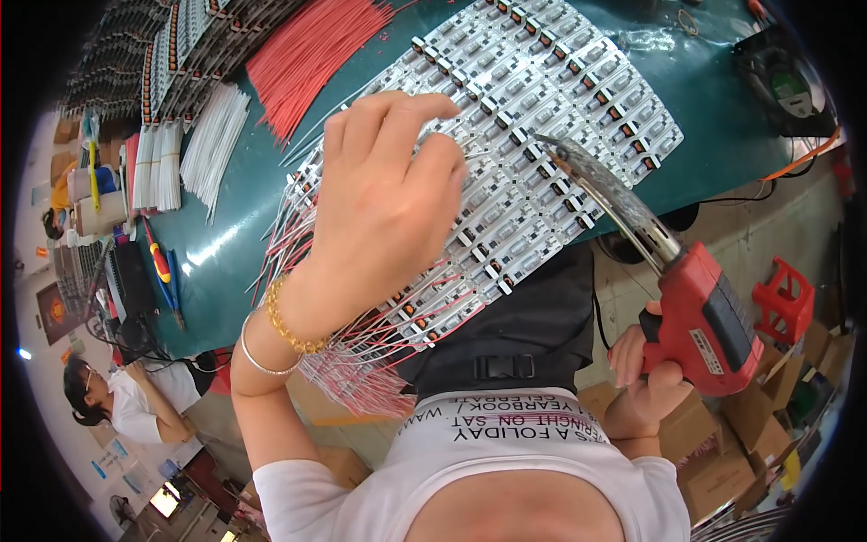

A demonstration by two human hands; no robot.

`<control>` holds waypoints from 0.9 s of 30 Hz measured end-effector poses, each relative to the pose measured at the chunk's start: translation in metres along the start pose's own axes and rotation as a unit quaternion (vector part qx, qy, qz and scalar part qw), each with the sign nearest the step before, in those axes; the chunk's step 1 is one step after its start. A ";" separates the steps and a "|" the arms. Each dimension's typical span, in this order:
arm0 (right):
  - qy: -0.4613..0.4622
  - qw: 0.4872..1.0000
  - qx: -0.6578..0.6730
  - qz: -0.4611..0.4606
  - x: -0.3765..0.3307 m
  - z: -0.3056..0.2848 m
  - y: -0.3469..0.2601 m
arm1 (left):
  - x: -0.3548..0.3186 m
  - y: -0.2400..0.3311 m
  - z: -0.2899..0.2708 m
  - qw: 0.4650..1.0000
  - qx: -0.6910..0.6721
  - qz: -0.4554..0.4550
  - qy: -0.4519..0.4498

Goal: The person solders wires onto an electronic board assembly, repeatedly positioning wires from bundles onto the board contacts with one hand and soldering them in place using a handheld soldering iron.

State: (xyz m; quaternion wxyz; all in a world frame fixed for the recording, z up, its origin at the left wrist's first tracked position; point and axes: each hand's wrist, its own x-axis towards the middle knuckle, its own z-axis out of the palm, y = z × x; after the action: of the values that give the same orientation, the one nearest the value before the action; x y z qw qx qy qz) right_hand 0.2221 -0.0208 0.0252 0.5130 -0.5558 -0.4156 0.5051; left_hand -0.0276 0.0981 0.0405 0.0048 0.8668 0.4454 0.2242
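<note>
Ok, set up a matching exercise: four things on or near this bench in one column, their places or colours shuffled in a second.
Things:
1. soldering gun
2. loose wires
3. white wires
4. left hand

Descriptions:
A. red bundle at the bench's far edge
B. held in the right hand
C. resting over the circuit boards
D. pale bundle left of the red one

Pairs: 1-B, 2-A, 3-D, 4-C
</note>
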 end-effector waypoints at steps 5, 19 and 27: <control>-0.028 0.999 -0.024 -0.006 -0.002 -0.003 0.002 | -0.006 0.008 0.014 0.987 -0.134 -0.089 -0.016; -0.034 0.997 -0.063 -0.027 -0.007 0.005 0.001 | -0.007 0.006 0.024 0.983 -0.134 -0.128 0.015; -0.054 0.997 -0.015 -0.051 -0.005 -0.008 0.002 | -0.003 0.006 0.025 0.983 -0.133 -0.125 0.019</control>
State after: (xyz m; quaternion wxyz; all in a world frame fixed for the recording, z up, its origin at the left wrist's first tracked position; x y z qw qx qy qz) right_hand 0.2290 -0.0272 0.0238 0.5065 -0.5134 -0.4785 0.5010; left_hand -0.0150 0.0968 0.0178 0.1395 0.7917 0.5161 0.2955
